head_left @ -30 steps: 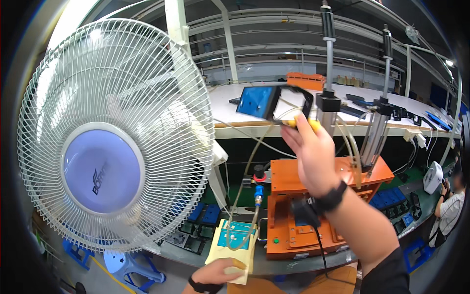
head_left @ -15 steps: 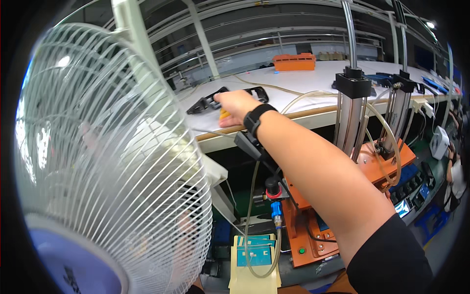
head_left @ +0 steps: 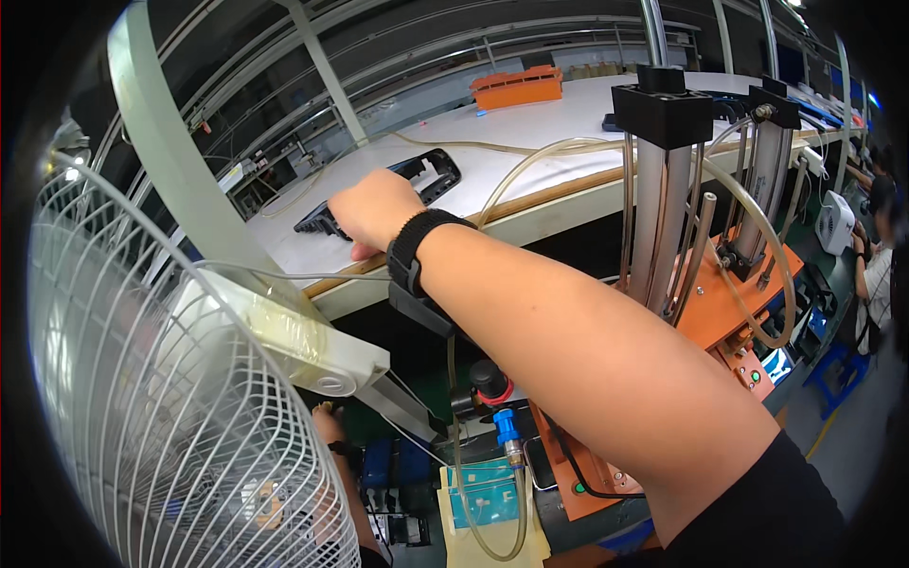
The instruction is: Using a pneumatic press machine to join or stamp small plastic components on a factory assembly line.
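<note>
While stretching far forward over the orange press (head_left: pixel 729 303), lands with the right hand (head_left: pixel 371 210) on the near end of the black plastic frame (head_left: pixel 417 166). Lies flat on the white worktop (head_left: pixel 568 133), this frame, at about 11 o'clock from the middle of the view, with its far end free and pointing toward 1 o'clock. Covers the frame from above with the back of the hand turned to the camera; fingers curled down and hidden, so cannot tell whether closed around the edge or only touching it. Wears a black wristband (head_left: pixel 417 248) on that arm.

Down at 7 o'clock, behind the white fan grille (head_left: pixel 142 426), shows the left hand (head_left: pixel 327 424) only in part, low beside the machine base; cannot tell if open or holding something.

Seems to be the step of contact with the frame, either taking hold or just setting down; not possible to decide from one view. For the next move, calls for care with the clear hoses (head_left: pixel 530 161) that arch just at 3 o'clock of the hand, and with the tall black-capped columns (head_left: pixel 663 189) under the forearm. Well apart at 12 o'clock, an orange tray (head_left: pixel 516 85) on the same worktop, not in the way. Needs also a firm hold at one end only, so likely some sagging or swinging of the long frame if lifted.
</note>
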